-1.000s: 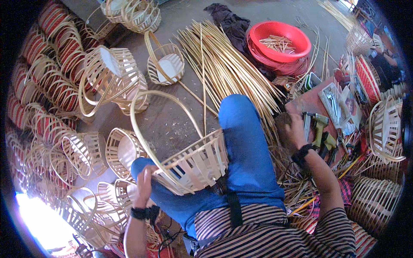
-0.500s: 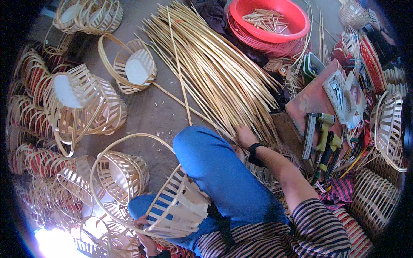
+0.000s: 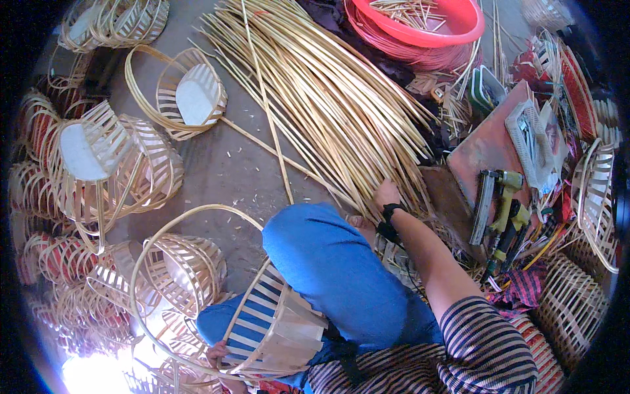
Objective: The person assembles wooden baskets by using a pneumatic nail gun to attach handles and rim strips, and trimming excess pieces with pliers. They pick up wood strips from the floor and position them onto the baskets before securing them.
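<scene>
A pale woven-strip basket [image 3: 298,328] with a tall hoop handle lies tilted across my lap. My left hand [image 3: 216,354] is closed on its rim at the lower left, the fingers partly hidden by the slats. My right hand [image 3: 387,194] reaches past my raised knee to the near end of a long bundle of cane sticks [image 3: 321,98]. Its fingers are closed around stick ends there, though the fingertips are hidden. Two single sticks lie crosswise over the left side of the bundle and the floor.
Finished baskets [image 3: 190,98] stand on the floor to the left, with more stacked behind. A red basin [image 3: 453,33] holding short sticks sits at the far right. Nail guns [image 3: 505,197] and a white plastic tray [image 3: 525,144] lie right of my arm, by a reddish board [image 3: 479,154].
The view has shifted slightly, so the floor things sit a little further left and up. My right hand stays at the stick ends; my left still holds the basket.
</scene>
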`<action>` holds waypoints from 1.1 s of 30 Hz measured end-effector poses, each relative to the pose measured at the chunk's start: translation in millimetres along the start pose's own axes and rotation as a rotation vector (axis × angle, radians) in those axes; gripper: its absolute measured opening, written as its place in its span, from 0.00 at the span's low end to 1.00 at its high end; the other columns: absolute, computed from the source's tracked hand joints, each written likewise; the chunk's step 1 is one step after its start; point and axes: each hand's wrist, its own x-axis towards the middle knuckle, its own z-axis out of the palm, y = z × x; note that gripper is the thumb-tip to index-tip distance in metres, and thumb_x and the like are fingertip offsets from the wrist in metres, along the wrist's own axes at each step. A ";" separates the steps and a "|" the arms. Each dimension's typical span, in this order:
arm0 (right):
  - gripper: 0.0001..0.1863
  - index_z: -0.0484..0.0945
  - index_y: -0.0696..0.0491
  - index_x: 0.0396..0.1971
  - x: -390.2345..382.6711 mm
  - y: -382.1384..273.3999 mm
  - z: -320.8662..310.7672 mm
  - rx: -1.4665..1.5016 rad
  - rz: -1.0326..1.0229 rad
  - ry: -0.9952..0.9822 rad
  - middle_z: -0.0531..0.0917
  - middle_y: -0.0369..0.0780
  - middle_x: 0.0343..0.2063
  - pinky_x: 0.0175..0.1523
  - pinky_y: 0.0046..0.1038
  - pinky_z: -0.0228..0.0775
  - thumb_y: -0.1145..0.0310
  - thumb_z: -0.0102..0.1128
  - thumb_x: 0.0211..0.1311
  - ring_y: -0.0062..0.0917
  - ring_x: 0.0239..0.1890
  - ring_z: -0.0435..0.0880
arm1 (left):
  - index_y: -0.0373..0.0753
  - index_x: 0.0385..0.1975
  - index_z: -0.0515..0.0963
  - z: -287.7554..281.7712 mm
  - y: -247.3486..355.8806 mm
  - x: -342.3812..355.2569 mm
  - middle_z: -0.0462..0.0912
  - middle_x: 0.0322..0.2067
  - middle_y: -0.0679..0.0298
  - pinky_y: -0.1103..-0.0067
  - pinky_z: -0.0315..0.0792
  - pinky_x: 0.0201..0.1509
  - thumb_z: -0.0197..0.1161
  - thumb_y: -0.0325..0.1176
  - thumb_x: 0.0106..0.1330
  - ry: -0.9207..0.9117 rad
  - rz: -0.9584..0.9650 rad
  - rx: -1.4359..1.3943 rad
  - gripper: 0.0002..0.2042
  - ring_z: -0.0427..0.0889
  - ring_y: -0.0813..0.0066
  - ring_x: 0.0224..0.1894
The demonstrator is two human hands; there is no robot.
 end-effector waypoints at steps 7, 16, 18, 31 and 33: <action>0.16 0.67 0.60 0.30 12.0 18.9 -4.3 -0.120 -0.221 -0.148 0.73 0.51 0.30 0.41 0.35 0.63 0.69 0.54 0.38 0.41 0.35 0.72 | 0.37 0.22 0.62 -2.3 4.1 -7.0 0.66 0.27 0.60 0.73 0.56 0.47 0.41 0.46 0.56 -0.009 0.026 -0.013 0.16 0.66 0.67 0.37; 0.14 0.65 0.59 0.32 -19.0 -30.2 -7.8 0.107 -0.660 0.281 0.68 0.49 0.31 0.40 0.35 0.61 0.78 0.46 0.39 0.41 0.36 0.67 | 0.37 0.22 0.62 8.2 -1.9 -5.3 0.66 0.27 0.60 0.73 0.57 0.47 0.42 0.44 0.56 0.001 0.010 -0.041 0.15 0.66 0.68 0.36; 0.15 0.65 0.60 0.35 -23.6 -54.2 -2.6 0.133 -0.807 0.086 0.68 0.49 0.35 0.43 0.32 0.61 0.77 0.46 0.41 0.40 0.40 0.66 | 0.37 0.22 0.62 8.3 -2.1 -5.0 0.66 0.27 0.60 0.73 0.57 0.47 0.42 0.44 0.56 0.001 0.005 -0.046 0.14 0.66 0.68 0.36; 0.10 0.69 0.47 0.32 13.9 -41.5 -22.2 -0.794 -0.826 -0.023 0.70 0.36 0.33 0.39 0.33 0.59 0.67 0.45 0.46 0.28 0.40 0.67 | 0.37 0.22 0.62 1.9 -7.0 -9.4 0.67 0.28 0.60 0.73 0.58 0.46 0.44 0.42 0.55 0.009 -0.029 -0.073 0.13 0.66 0.69 0.36; 0.11 0.69 0.47 0.32 23.1 -34.2 -31.2 -0.783 -0.777 -0.058 0.70 0.36 0.33 0.40 0.33 0.58 0.67 0.46 0.45 0.28 0.40 0.68 | 0.38 0.22 0.62 1.9 -7.8 -10.7 0.67 0.28 0.60 0.74 0.58 0.46 0.44 0.41 0.55 0.013 -0.024 -0.086 0.12 0.66 0.69 0.36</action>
